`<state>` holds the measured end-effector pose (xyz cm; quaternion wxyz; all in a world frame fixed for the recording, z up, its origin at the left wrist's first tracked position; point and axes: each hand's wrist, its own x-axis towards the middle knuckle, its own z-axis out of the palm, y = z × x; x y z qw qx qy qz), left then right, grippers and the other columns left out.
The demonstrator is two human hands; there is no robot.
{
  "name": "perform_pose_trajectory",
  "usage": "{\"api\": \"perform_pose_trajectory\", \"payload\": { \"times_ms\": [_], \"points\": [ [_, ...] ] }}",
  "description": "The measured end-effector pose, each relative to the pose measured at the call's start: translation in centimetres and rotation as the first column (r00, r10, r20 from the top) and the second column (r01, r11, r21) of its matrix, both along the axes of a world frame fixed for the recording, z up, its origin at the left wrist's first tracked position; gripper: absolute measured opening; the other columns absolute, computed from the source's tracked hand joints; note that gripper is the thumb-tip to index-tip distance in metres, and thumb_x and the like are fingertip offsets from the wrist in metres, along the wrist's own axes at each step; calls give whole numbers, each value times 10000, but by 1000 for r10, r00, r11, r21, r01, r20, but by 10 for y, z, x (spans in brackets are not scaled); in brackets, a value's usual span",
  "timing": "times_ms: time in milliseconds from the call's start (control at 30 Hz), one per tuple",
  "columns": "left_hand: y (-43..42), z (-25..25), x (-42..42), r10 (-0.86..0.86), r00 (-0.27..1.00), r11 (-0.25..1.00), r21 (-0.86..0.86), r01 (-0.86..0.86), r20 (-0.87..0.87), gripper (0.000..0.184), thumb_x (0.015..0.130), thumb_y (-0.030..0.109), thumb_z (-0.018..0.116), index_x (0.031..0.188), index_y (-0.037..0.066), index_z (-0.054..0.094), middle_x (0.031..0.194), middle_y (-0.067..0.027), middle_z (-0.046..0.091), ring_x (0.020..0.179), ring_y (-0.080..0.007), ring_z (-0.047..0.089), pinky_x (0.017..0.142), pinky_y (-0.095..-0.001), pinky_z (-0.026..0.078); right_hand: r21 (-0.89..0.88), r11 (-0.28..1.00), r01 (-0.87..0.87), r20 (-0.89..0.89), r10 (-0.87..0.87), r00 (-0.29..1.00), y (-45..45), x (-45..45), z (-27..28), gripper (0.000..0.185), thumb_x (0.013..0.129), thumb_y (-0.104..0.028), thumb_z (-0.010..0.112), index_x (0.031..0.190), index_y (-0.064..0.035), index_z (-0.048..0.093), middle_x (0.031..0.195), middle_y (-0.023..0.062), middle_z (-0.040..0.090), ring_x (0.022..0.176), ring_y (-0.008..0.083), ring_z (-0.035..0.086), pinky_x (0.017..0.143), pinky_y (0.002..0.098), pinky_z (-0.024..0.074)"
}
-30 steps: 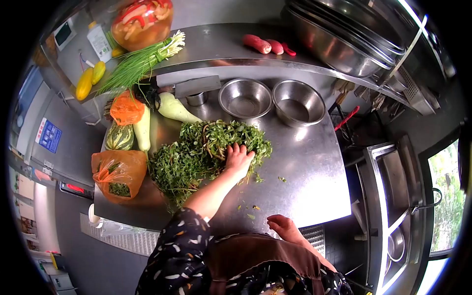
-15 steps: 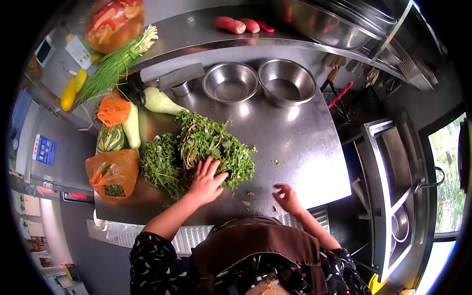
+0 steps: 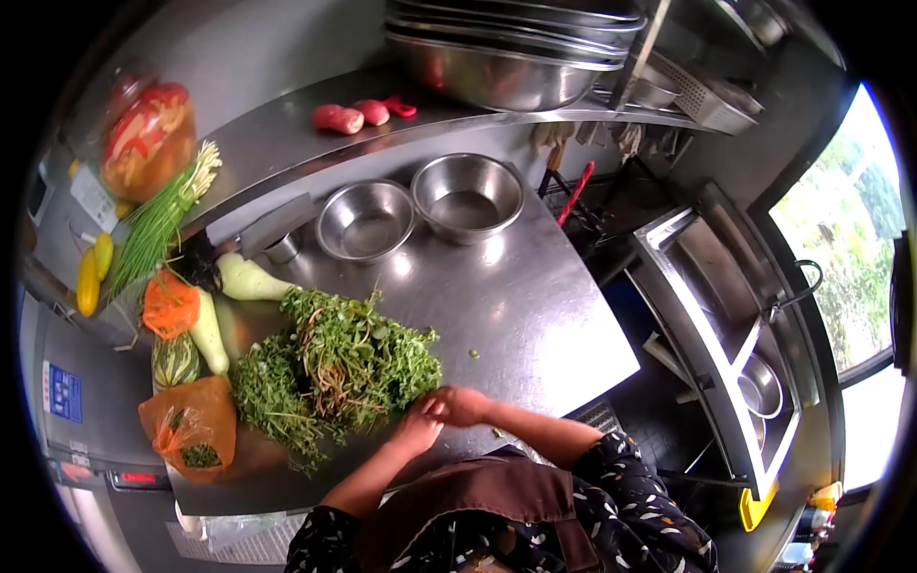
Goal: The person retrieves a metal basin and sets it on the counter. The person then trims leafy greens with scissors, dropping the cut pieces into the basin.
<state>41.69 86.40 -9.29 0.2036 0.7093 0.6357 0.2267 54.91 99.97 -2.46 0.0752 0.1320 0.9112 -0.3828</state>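
A large pile of leafy green stems (image 3: 349, 358) lies on the steel table (image 3: 535, 315). At its lower right edge my two hands meet. My left hand (image 3: 417, 430) has its fingers drawn in against my right hand (image 3: 460, 406), whose fingers are bent together. Anything between the fingertips is too small to make out. Left of the greens are an orange plastic bag (image 3: 196, 425) with greenery in it, a striped squash (image 3: 176, 361), another orange bag (image 3: 170, 304) and two pale green gourds (image 3: 250, 280).
Two steel bowls (image 3: 366, 222) (image 3: 468, 196) stand at the table's back, beside a cleaver (image 3: 272, 224) and a small metal cup (image 3: 283, 248). The raised shelf (image 3: 287, 110) holds stacked basins (image 3: 506, 72), pink roots (image 3: 339, 118), chives (image 3: 158, 224) and a jar (image 3: 148, 138). A sink stands right.
My left hand has left the top of the pile and come to its near right edge. My right hand has moved left to meet it. The view has turned to the right.
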Motion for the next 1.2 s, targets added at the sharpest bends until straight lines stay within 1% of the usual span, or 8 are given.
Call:
{"api": "perform_pose_trajectory", "payload": {
  "times_ms": [33,400,733,800,867,1033,1067,1200],
  "points": [
    [1,22,7,64,997,997,-54,-63,32,536,842,153,579,1328,19,397,1409,-177,369,1283,-382,365,1075,-427,329,5,998,61,-244,-58,968,-22,15,31,392,865,-260,579,1202,-59,562,1152,178,608,1067,350,574,911,426,462],
    [32,42,57,352,936,929,113,-353,27,471,742,123,657,1187,20,545,1291,-169,505,1170,-377,481,994,-423,406,-140,871,470,-205,-490,847,140,149,42,228,901,-227,590,985,-28,663,793,103,683,731,191,675,687,320,527],
    [59,60,131,787,610,606,-68,-792,-94,449,763,247,688,1154,49,592,1321,-192,483,1179,-359,493,979,-427,425,-419,875,241,-207,-351,913,250,192,86,226,931,-201,573,964,10,648,791,71,669,711,119,629,682,271,511],
    [58,74,144,833,553,552,-38,-833,-28,423,774,246,682,1150,69,605,1312,-205,494,1197,-364,483,996,-425,412,-395,899,189,-386,-349,854,271,182,108,219,902,-203,614,938,9,654,738,113,663,700,152,644,664,287,505],
    [51,83,150,829,559,559,5,-829,-22,414,777,236,684,1147,68,608,1303,-209,502,1201,-365,482,998,-424,410,8,969,247,-802,-141,581,285,165,231,107,853,-111,654,848,-5,636,698,144,592,635,273,593,587,341,471],
    [83,136,145,800,592,580,131,-804,96,382,796,201,683,1143,58,611,1277,-216,525,1200,-370,486,999,-417,408,283,840,462,-957,279,79,312,128,399,120,771,10,653,872,-34,604,756,104,595,682,269,594,627,359,476],
    [84,157,147,791,599,575,179,-798,128,369,804,191,680,1140,56,613,1277,-214,525,1192,-365,495,993,-411,413,510,630,585,-842,505,191,326,101,459,126,791,-55,663,903,-61,606,839,98,612,757,288,605,669,380,491],
    [98,206,149,713,673,608,305,-733,194,335,818,164,672,1129,52,620,1273,-204,530,1159,-352,525,966,-392,437,768,312,559,-639,313,703,368,69,485,483,799,-455,663,1107,-83,637,1065,130,635,1019,330,576,891,393,474]
  ]
}}
